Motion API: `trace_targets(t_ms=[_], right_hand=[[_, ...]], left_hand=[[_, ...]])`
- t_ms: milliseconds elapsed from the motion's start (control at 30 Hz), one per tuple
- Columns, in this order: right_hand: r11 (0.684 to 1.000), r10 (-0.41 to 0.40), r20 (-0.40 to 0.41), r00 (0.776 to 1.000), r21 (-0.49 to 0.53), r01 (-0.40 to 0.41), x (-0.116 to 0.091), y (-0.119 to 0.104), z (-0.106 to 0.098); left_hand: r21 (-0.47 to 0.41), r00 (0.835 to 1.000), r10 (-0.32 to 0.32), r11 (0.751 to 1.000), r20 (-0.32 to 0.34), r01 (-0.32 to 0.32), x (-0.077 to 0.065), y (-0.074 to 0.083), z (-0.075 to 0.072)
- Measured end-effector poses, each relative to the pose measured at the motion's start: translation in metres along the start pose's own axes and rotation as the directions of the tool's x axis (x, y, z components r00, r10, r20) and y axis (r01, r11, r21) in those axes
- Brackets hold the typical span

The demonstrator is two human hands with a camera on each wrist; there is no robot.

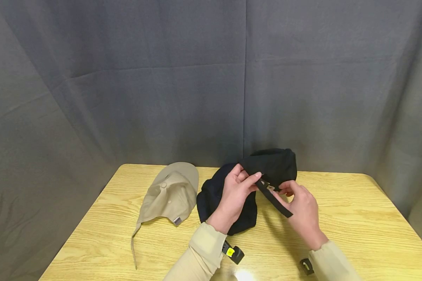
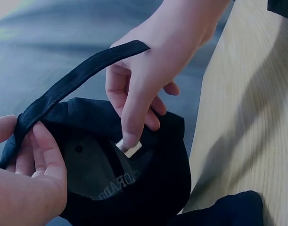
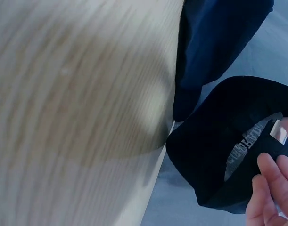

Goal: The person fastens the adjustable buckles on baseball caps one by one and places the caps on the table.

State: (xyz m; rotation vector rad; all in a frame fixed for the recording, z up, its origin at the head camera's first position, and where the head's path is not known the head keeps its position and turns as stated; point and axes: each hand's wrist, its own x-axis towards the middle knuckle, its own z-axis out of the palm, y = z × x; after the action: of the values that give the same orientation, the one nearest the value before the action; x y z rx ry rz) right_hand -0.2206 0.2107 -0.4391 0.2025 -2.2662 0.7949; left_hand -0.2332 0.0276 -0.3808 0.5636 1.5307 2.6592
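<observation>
A light wood table [image 1: 351, 226] is seen, with its far left and far right corners rounded. Gray cloth [image 1: 161, 78] is hung behind the far edge and down both sides, with creases in it. A bright shine [image 1: 244, 275] is thrown on the wood toward the near side, and shadows are cast there by the arms.

A black cap [image 1: 278, 168] is held up over the far edge, right of its middle. Its loose strap [image 1: 275, 198] is pinched between the thumb and fingers of the left hand [image 1: 233, 195]. The cap's rim is pinched by the right hand [image 1: 304, 205]. Near the middle of the far edge, a dark blue cap [image 1: 211, 195] is partly hidden by the left hand. A tan cap [image 1: 168, 191] is laid toward the far left corner, with its brim turned to the far edge and its thin strap pointed to the near side.

The tan cap is shown by the head view alone. By both wrist views the inside of the black cap is shown, where pale letters [image 2: 116, 187] can be seen but not fully read. In the left wrist view, the right thumb is put inside the rim, by a small pale piece [image 2: 133, 149].
</observation>
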Motion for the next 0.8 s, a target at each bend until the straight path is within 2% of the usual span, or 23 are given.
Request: trace_targets(t_ms=[167, 300, 433, 567, 667, 800], right_hand=[[1.0, 0.03, 0.017, 0.999, 0.009, -0.03, -0.001, -0.003, 0.004], [0.991, 0.081, 0.031, 0.996, 0.1, -0.084, 0.0, -0.009, 0.009], [0.968, 0.127, 0.04, 0.991, 0.214, -0.133, 0.0, -0.014, 0.012], [0.949, 0.155, 0.059, 0.986, 0.269, -0.165, 0.0, -0.016, 0.012], [0.939, 0.191, 0.079, 0.978, 0.277, -0.205, 0.001, -0.017, 0.009], [0.91, 0.224, 0.114, 0.968, 0.33, -0.249, 0.004, -0.018, 0.004]], left_hand=[[0.003, 1.0, -0.005, 1.0, -0.008, 0.005, 0.0, 0.0, 0.001], [0.005, 1.0, -0.014, 1.0, -0.001, 0.014, -0.001, 0.0, 0.003], [0.004, 1.0, -0.015, 1.0, 0.018, 0.015, -0.002, -0.001, 0.004], [0.012, 0.999, -0.013, 1.0, 0.045, 0.012, -0.003, -0.002, 0.002], [0.042, 0.996, -0.017, 0.999, 0.085, 0.013, -0.003, -0.001, 0.0], [0.09, 0.985, -0.012, 0.996, 0.172, -0.004, -0.001, -0.001, -0.004]])
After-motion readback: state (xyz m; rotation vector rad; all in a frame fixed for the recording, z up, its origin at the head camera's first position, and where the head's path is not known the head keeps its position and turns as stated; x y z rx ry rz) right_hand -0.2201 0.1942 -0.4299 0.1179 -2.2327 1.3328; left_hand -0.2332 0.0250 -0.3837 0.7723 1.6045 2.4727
